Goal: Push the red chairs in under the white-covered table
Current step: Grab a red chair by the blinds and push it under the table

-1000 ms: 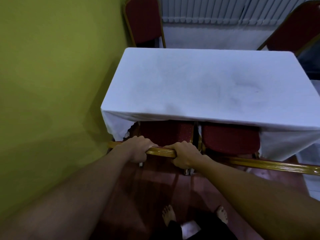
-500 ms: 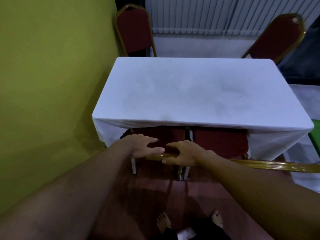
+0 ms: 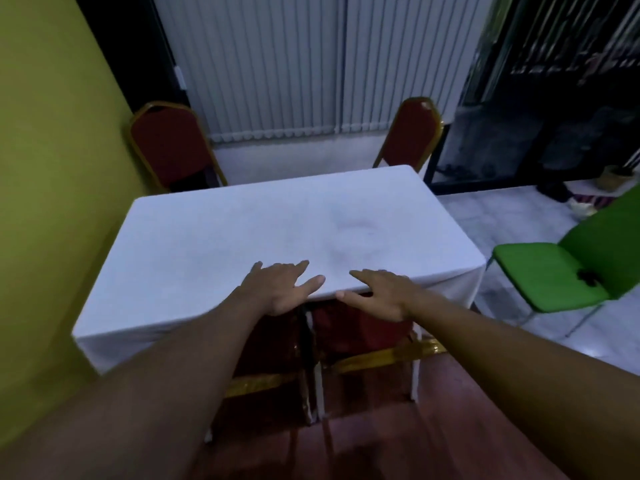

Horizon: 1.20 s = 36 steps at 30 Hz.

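The white-covered table (image 3: 242,230) fills the middle of the view. Two red chairs with gold frames stand side by side at its near edge, the left one (image 3: 266,348) and the right one (image 3: 363,327), their seats partly under the cloth and their gold back rails towards me. My left hand (image 3: 280,289) and my right hand (image 3: 381,292) hover open, fingers spread, above the table's near edge and touch neither chair. Two more red chairs stand at the far side, one at the left (image 3: 169,143) and one at the right (image 3: 412,133).
A yellow-green wall (image 3: 52,202) runs close along the table's left side. A green chair (image 3: 568,275) stands on the tiled floor to the right. White vertical blinds (image 3: 294,64) hang behind the table. Reddish floor lies under me.
Both hands have let go of the left chair's gold back rail and risen over the table edge, fingers spread. The view has tilted up, showing more of the room.
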### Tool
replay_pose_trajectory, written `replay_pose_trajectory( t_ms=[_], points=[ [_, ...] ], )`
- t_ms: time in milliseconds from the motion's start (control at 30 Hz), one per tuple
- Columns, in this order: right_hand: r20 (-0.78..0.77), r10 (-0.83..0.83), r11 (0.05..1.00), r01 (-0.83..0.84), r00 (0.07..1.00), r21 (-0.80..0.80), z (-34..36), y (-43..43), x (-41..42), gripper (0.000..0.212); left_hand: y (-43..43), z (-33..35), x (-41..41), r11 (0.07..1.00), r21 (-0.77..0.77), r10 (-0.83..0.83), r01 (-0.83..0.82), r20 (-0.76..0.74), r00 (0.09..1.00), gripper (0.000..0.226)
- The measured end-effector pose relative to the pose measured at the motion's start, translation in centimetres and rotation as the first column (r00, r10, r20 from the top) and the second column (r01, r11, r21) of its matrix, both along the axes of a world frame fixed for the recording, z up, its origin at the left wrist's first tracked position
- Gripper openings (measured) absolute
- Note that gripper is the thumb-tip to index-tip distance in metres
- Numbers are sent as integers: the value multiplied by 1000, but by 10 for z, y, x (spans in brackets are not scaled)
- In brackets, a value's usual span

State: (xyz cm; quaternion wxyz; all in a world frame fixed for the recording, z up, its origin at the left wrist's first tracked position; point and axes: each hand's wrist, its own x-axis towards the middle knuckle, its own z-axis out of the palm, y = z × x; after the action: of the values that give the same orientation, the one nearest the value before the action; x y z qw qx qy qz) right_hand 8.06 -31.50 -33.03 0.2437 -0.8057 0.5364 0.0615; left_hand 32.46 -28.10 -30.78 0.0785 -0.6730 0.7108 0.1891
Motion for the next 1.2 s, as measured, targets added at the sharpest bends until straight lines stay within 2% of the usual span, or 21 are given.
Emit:
replay_pose_trajectory(
  t_ms=[233, 433, 833, 933, 1067, 1200],
  points=[
    [-22, -106, 991, 104, 994, -82, 46, -47, -135, 110, -71, 46, -137, 991, -88, -95, 98, 31, 995, 81],
    [-25, -127, 979, 121, 992, -165, 73, -88, -221, 104, -119, 69, -233, 974, -178, -138, 143, 39, 990, 79],
    [-5, -145, 965, 140, 989, -221, 82, -166, -293, 112, -189, 73, -296, 986, -124, -98, 108, 85, 992, 80],
    [26, -166, 958, 167, 986, -233, 82, -183, -307, 111, -214, 70, -308, 988, -122, -91, 97, 53, 994, 80],
    [-17, -234, 952, 225, 972, -208, 86, -209, -322, 120, -246, 69, -327, 984, -119, -130, 132, 24, 991, 79],
    [-31, -246, 952, 235, 969, -198, 93, -231, -336, 116, -283, 75, -345, 977, -151, -152, 152, 12, 988, 80]
  ],
)
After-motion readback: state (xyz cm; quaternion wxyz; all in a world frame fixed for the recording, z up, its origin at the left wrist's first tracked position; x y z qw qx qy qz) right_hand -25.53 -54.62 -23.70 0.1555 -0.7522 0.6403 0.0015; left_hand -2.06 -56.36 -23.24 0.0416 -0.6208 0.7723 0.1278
